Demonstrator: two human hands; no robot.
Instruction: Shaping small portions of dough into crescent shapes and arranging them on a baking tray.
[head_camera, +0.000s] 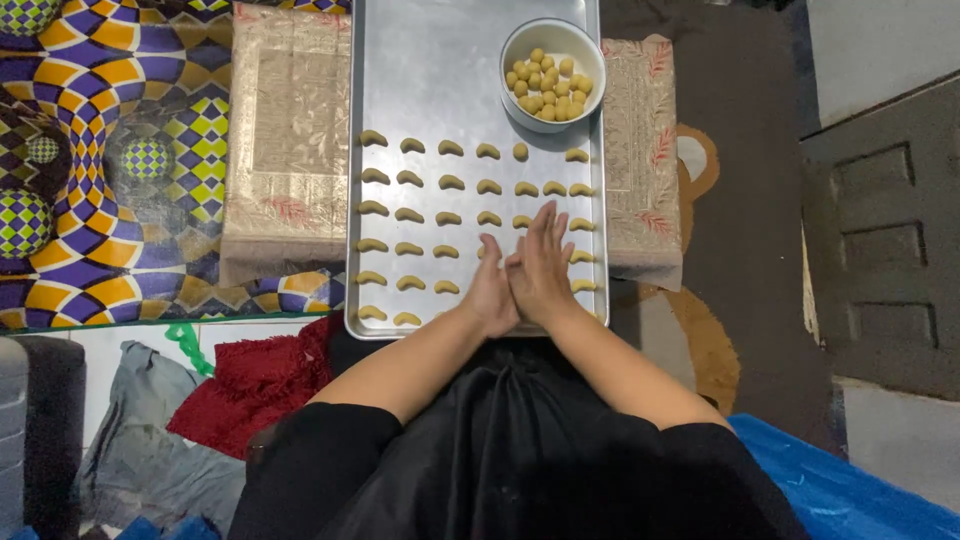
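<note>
A person is sitting on the floor, and a big rug (110, 150) with purple, yellow and green checks is lying left of the tray (430, 70). A dark mat (750, 180) is lying right of the tray. A blue sheet (850, 480) is showing below and right of the tray, near the person's lap. A grey cloth (140, 450) and a red cloth (260, 380) are lying below the tray on the left.

A low table with a beige patterned cover (290, 140) is sitting under the tray. The long silver tray is resting on it, running away from the person.

Both hands are pressing flat together over the near end of the tray, left hand (492, 290) against right hand (543, 265), fingers straight. I cannot tell if any dough is between the palms.

A white bowl (553, 40) is sitting at the far right corner of the tray, full of little yellow dough balls (548, 85). Small curved dough pieces (410, 215) are lying in neat rows across the tray.
</note>
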